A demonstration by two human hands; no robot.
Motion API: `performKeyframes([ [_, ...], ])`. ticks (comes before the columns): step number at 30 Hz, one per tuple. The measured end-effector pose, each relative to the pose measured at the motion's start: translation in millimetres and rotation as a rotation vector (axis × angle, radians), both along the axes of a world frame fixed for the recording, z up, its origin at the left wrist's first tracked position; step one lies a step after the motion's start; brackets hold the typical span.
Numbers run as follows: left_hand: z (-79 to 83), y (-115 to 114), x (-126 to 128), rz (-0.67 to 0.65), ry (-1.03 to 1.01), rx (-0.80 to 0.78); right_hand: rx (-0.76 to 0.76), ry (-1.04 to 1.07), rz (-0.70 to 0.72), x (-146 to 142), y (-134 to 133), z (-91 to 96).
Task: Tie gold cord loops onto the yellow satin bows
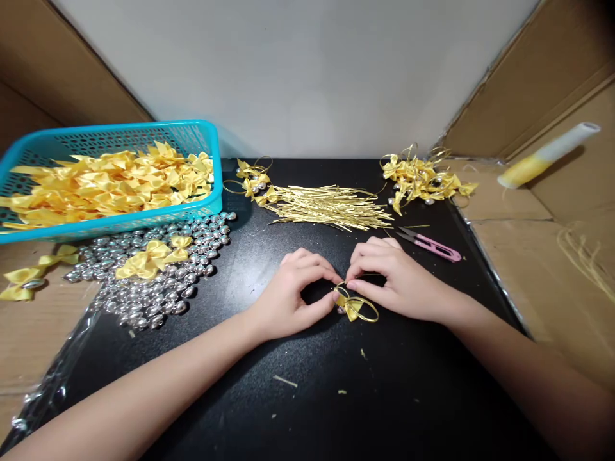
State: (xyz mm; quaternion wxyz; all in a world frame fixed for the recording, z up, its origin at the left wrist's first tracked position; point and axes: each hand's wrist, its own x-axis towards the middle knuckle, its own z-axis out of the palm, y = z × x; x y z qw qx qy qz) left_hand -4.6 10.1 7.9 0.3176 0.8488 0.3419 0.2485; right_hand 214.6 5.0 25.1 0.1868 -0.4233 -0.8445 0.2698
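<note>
Just in front of me, a small yellow ribbon bow point(354, 308) with gold cord loops lies low over the black table point(298, 397). My left hand point(302, 291) pinches the gold cord at the bow's left side, thumb and forefinger closed. From the other side, my right hand point(391, 275) pinches a thin strand of the same gold cord between thumb and forefinger. A silvery bell or bead is partly hidden beneath the left fingertips. Beyond the hands lies a pile of cut gold cords point(331, 208). Pink thread snips point(430, 245) rest right of my right hand.
A turquoise basket point(218, 173) of yellow bows stands at the back left. Before it spread many silver beads point(163, 298) with loose bows point(148, 259) on top. Bows with cord loops form a heap point(423, 179) at back right and a smaller cluster point(254, 182) mid-back. Cardboard walls flank the table.
</note>
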Motion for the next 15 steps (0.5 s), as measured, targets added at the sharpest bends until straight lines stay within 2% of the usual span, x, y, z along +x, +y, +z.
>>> performKeyframes([
  [10,-0.9,1,1,-0.045,0.006,-0.019,-0.023,-0.05,0.05,9,2,14.6],
  [15,1.0,0,3,-0.01,-0.055,0.013,-0.038,-0.071,0.067,11,2,19.5],
])
